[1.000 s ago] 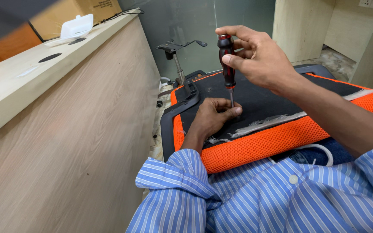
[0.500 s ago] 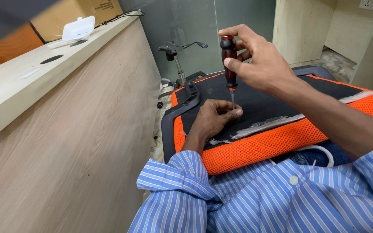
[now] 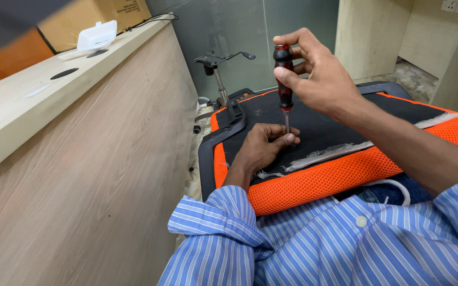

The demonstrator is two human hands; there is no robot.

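Observation:
An upside-down chair seat point(image 3: 314, 180), orange mesh around a black underside panel, lies across my lap. My right hand point(image 3: 319, 79) grips the red and black handle of a screwdriver point(image 3: 283, 79), held upright with its tip down on the black panel. My left hand point(image 3: 263, 145) rests on the panel, its fingers pinched around the lower shaft at the tip. A black plastic armrest bracket point(image 3: 234, 119) sits at the seat's left edge. My sleeves are blue striped.
A light wood partition with a flat top ledge point(image 3: 54, 100) rises close on my left; a white plastic piece point(image 3: 96, 34) and cardboard boxes point(image 3: 96, 13) sit on it. A chair gas-lift mechanism point(image 3: 218, 66) stands on the floor beyond the seat. Wooden panels stand behind.
The screwdriver and my right hand have shifted slightly; my fingers have turned on the handle. My left hand stays at the tip.

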